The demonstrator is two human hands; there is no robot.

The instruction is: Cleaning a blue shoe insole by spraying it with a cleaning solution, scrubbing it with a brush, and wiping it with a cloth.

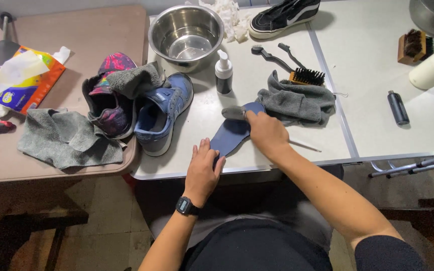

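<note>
I am watching the left hand pressing flat, with an open grip, on the blue insole at the tabletop edge, while the right hand is closing around a brush. Beside the insole, the spray bottle risks toppling; the insole could slide off.

The bowl is shiny, smooth metal. The insole looks matt blue foam, and the towel is soft grey cloth. The surface is smooth and matt white.

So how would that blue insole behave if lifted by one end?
The blue insole looks thin and flat, so it would probably droop and feel light. The left hand pins its near end, which hints it slides easily on the smooth white table.
</note>
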